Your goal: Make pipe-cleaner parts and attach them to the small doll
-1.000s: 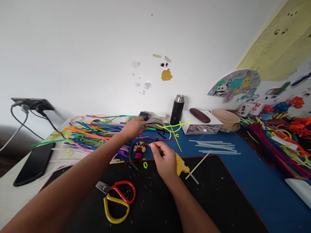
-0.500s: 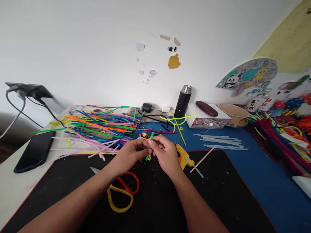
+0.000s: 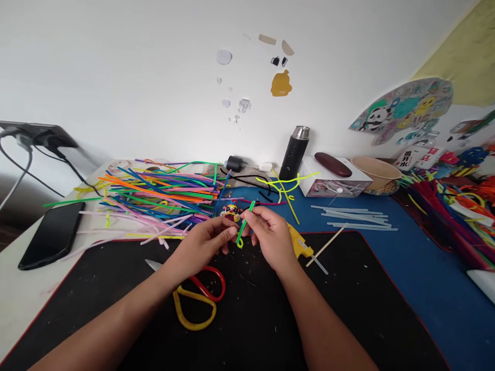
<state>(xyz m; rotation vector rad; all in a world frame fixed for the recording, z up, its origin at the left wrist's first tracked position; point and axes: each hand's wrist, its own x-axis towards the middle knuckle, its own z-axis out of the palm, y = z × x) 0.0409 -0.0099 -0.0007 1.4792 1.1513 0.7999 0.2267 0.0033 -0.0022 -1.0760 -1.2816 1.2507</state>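
Observation:
Both hands meet over the far edge of a black mat (image 3: 348, 309). My left hand (image 3: 203, 243) and my right hand (image 3: 270, 234) each pinch a short green pipe cleaner piece (image 3: 244, 224) that slants up to the right between them. Just behind the fingers stands a small red and yellow figure (image 3: 231, 211). A big pile of coloured pipe cleaners (image 3: 154, 198) lies to the left. Red and yellow scissors (image 3: 199, 299) rest under my left wrist. A yellow glue gun (image 3: 300, 242) lies beside my right hand.
A black phone (image 3: 50, 234) lies at the left edge. Clear glue sticks (image 3: 353, 216), a dark flask (image 3: 294, 153), a white box (image 3: 330, 183) and a bowl (image 3: 377, 172) stand at the back right. More pipe cleaners (image 3: 452, 211) heap on the right.
My left hand drew back from the pipe cleaner pile with a green piece and joined my right hand. Both hands now hold the piece, tilted more to the right.

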